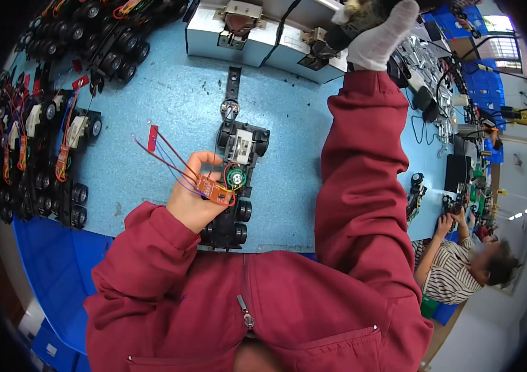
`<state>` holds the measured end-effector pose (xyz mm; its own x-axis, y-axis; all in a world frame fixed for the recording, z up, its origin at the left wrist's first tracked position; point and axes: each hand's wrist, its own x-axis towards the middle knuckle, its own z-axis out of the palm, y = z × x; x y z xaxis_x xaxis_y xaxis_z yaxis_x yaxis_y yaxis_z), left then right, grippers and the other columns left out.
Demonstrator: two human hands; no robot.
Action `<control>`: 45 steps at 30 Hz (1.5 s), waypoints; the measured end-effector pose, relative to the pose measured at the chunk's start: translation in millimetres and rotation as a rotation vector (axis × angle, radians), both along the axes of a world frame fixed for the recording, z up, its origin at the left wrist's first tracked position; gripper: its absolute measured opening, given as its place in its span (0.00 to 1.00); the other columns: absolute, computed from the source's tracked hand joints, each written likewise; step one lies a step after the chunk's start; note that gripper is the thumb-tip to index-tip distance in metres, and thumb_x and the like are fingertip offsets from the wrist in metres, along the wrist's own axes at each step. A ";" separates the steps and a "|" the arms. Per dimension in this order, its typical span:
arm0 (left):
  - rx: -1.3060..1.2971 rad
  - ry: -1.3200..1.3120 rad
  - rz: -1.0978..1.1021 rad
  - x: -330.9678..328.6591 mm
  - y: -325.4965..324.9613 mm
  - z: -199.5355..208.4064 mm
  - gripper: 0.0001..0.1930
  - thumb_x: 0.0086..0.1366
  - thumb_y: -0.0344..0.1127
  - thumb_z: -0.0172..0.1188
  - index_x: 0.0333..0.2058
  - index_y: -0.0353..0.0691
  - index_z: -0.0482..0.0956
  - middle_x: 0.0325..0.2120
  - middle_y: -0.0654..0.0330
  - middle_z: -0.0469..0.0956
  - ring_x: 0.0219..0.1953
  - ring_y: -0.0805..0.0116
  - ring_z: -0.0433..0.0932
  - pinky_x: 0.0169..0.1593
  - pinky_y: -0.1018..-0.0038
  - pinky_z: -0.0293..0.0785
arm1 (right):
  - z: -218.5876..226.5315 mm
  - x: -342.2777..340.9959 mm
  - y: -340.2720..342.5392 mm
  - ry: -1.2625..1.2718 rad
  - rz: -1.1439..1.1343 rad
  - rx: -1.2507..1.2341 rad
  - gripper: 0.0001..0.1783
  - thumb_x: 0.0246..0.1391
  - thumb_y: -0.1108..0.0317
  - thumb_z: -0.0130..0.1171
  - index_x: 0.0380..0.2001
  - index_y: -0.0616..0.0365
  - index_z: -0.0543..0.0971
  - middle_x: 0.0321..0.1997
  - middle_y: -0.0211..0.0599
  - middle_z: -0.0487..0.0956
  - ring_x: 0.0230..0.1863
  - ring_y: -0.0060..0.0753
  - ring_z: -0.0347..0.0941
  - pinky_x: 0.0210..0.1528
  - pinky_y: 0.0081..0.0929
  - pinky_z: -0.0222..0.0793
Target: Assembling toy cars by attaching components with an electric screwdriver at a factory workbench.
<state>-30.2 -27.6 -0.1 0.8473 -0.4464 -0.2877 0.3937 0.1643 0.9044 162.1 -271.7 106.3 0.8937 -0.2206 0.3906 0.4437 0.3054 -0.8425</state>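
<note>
A black toy truck chassis (254, 142) with several wheels lies lengthwise on the blue worktop in front of me. On it sit a white plastic block (242, 147) and a green-rimmed round part (236, 178). My left hand (194, 201) is closed at the chassis' left side, holding a small orange circuit board (215, 190) against it. Red and blue wires run from the board to a little red tab (152, 137). My right hand (380, 40), in a white glove, reaches to the far edge around a dark object (362, 25); its fingers are partly hidden.
Wheeled chassis with wires (65, 149) crowd the left side; more (114, 49) stand far left. A white metal box (282, 37) with clamp-like fittings is at the back. Cluttered metal parts (427, 74) lie far right. Another person (455, 266) works at the right.
</note>
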 end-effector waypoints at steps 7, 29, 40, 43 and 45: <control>0.020 0.003 0.070 0.4 -2.9 -9.6 0.26 0.47 0.16 0.58 0.44 0.40 0.61 0.29 0.62 0.76 0.30 0.80 0.73 0.32 0.83 0.68 | -23.3 -32.6 7.8 -0.391 -0.620 -0.240 0.36 0.49 0.28 0.37 0.23 0.57 0.63 0.15 0.33 0.63 0.11 0.27 0.62 0.09 0.22 0.62; 0.019 -0.115 0.085 -6.2 -3.3 -7.6 0.27 0.50 0.18 0.58 0.49 0.41 0.62 0.32 0.64 0.72 0.35 0.77 0.73 0.40 0.80 0.69 | -60.4 -180.0 80.7 -0.029 0.206 0.320 0.53 0.27 0.14 0.40 0.29 0.60 0.77 0.16 0.42 0.73 0.12 0.39 0.66 0.18 0.34 0.63; 0.298 -0.442 0.278 -16.9 -14.0 -15.9 0.25 0.50 0.21 0.55 0.48 0.41 0.61 0.28 0.62 0.76 0.31 0.74 0.77 0.37 0.77 0.71 | -57.7 -190.3 120.5 -0.034 0.172 0.364 0.49 0.37 0.20 0.41 0.29 0.65 0.70 0.20 0.41 0.71 0.11 0.38 0.62 0.12 0.35 0.61; 0.087 -0.248 0.380 -22.6 -19.6 -16.4 0.27 0.51 0.17 0.53 0.50 0.40 0.61 0.25 0.64 0.73 0.22 0.79 0.71 0.30 0.79 0.69 | -64.9 -197.6 117.5 -0.034 0.185 0.357 0.49 0.37 0.20 0.41 0.30 0.65 0.70 0.20 0.41 0.71 0.11 0.38 0.63 0.13 0.35 0.62; 0.082 -0.219 0.419 -30.4 -22.8 -11.1 0.27 0.50 0.16 0.53 0.50 0.39 0.62 0.28 0.61 0.71 0.28 0.75 0.71 0.35 0.77 0.69 | -64.7 -204.9 112.0 -0.052 0.203 0.332 0.49 0.36 0.20 0.41 0.31 0.64 0.69 0.19 0.41 0.71 0.11 0.37 0.63 0.13 0.35 0.63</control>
<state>-60.7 -50.5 -11.2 0.9941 -0.0372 -0.1023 0.1076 0.1925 0.9754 -42.8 -159.7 41.7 0.9129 -0.1634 0.3740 0.3860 0.6438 -0.6607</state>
